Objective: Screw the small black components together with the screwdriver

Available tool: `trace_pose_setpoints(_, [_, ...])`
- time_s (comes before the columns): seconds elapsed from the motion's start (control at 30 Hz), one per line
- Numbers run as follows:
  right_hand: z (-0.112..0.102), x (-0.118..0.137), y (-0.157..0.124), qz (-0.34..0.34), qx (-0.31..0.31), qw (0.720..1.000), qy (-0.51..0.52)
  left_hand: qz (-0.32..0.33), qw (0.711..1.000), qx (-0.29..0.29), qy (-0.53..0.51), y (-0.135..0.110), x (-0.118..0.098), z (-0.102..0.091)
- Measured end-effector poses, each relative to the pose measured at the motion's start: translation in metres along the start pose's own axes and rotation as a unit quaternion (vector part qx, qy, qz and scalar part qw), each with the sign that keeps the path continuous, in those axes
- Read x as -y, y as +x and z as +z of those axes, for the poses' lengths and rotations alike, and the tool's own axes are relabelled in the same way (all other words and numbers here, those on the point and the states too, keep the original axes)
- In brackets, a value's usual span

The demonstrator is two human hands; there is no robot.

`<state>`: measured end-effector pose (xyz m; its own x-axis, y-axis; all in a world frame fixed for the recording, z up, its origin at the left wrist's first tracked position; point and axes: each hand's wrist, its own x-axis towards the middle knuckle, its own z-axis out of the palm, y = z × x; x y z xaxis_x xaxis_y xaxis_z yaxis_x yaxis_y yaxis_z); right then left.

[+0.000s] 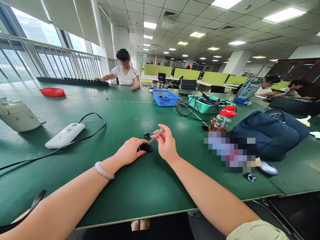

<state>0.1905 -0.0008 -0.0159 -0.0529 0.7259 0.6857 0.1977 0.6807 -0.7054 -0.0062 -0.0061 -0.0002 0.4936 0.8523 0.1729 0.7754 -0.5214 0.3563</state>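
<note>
My left hand point(130, 151) rests on the green table point(140, 186) with its fingers closed on a small black part point(145, 147), pinning it down. My right hand point(165, 144) grips a small screwdriver point(155, 136) with a clear handle. The screwdriver's tip points down at the black part. Another tiny black piece point(146, 135) lies just beyond the hands. A pale bangle circles my left wrist.
A white power bank point(65, 135) with a black cable lies left. A white kettle point(17, 115), red tray point(52, 92), blue basket point(165, 97), teal basket with cables point(207, 104), red-lidded jar point(222, 121) and dark bag point(271, 133) stand around. Other people sit at the far side.
</note>
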Motion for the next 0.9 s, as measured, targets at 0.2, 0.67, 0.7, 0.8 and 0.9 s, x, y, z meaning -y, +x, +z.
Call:
trace_pose_setpoints(0.2, [-0.010,0.002,0.003,-0.028,-0.047,0.997,0.050,-0.002,1.000,-0.002,-0.004,0.000,-0.001,-0.001])
trace_pose_setpoints(0.67, [-0.006,-0.003,0.001,-0.024,0.064,0.998,-0.004,0.012,1.000,0.001,0.017,0.000,-0.001,0.001])
trace_pose_setpoints(0.7, [-0.007,-0.006,0.003,-0.007,0.063,0.998,0.001,0.014,1.000,-0.002,0.016,0.000,-0.002,0.001])
trace_pose_setpoints(0.8, [-0.014,-0.016,0.008,0.059,0.043,0.997,0.027,0.005,1.000,-0.005,0.018,0.000,-0.001,0.000])
trace_pose_setpoints(0.9, [-0.018,-0.022,0.011,0.096,0.026,0.994,0.043,-0.014,1.000,-0.004,0.019,0.000,0.000,-0.002])
